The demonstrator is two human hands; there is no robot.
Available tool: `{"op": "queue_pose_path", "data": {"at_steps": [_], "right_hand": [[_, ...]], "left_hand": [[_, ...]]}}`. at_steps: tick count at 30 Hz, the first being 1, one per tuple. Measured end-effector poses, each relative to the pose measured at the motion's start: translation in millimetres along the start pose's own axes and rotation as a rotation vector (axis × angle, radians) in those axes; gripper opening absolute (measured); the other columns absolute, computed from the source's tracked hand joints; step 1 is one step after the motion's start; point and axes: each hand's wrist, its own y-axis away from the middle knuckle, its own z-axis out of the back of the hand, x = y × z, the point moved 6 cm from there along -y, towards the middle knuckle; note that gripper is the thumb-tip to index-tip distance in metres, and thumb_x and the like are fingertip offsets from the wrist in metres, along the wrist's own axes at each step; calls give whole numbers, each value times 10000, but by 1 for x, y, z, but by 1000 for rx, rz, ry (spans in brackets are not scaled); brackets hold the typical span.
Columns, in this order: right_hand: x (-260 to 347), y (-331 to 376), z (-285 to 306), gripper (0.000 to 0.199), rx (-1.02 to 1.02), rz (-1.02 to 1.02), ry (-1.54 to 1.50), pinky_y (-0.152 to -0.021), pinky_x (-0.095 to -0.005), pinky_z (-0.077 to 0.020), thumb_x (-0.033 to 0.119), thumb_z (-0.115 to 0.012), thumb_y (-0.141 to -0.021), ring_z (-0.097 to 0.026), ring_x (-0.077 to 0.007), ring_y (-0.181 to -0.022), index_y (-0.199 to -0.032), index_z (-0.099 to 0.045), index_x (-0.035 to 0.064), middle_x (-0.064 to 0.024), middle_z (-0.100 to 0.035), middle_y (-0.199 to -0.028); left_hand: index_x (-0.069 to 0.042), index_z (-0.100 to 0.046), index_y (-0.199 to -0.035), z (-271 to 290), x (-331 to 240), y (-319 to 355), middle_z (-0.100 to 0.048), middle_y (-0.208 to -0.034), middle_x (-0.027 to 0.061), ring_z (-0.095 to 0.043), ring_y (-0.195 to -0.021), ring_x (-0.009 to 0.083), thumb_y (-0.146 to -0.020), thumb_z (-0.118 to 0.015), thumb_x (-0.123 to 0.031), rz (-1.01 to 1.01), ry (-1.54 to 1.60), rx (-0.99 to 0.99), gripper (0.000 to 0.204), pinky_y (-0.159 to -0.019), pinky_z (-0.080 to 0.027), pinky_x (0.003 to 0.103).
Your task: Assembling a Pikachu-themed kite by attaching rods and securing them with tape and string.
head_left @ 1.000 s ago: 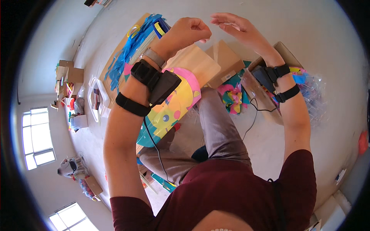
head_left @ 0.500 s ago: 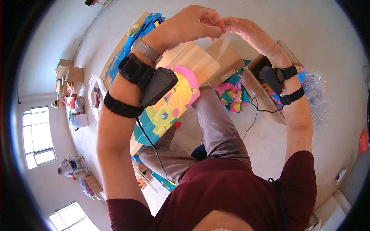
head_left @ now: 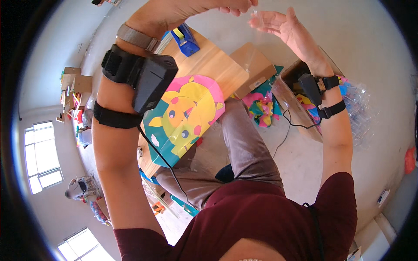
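Up at the top edge, the left hand (head_left: 202,6) curls its fingers, partly cut off; whether it grips anything, I can't tell. The right hand (head_left: 292,35) hangs open beside it, a clear strip (head_left: 260,18) at its fingertips. And the cartoon sheet (head_left: 187,115)? Down left of both hands on the wooden table (head_left: 217,58), long axis slanting lower left to upper right, left arm nearer.

No writing can be read; the small white label (head_left: 257,84) on the box (head_left: 262,69) bears marks too tiny to decipher.
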Motion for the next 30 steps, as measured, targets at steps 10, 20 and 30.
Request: {"op": "queue_pose_path", "data": {"at_steps": [10, 20, 30], "right_hand": [[-96, 80, 29, 697, -496, -298, 142, -1101, -394, -404, 580, -373, -1044, -545, -240, -1295, -1387, -535, -6, -150, -599, -1370], [-128, 140, -58, 800, -702, -316, -1050, -1142, -495, -423, 540, -435, -1033, -492, -433, -1319, -1410, -323, -157, -339, -468, -1379], [-88, 117, -197, 992, -395, -493, -1352, -1132, -551, -403, 618, -426, -996, -407, -480, -1373, -1515, -48, -138, -396, -280, -1496]], "left_hand": [[-8, -649, -1049, 18, -21, 38, -649, -874, 50, -612, -795, 122, -905, -699, -101, -31, 431, -167, 179, -761, -519, 264], [-57, -567, -1211, 34, -49, 132, -530, -1017, 34, -550, -1000, 142, -966, -559, -416, -205, 17, -315, 435, -975, -422, 352], [-58, -575, -987, -8, -56, 272, -514, -882, 33, -494, -776, 121, -909, -615, -216, 21, 228, -657, 180, -769, -420, 322]]}}
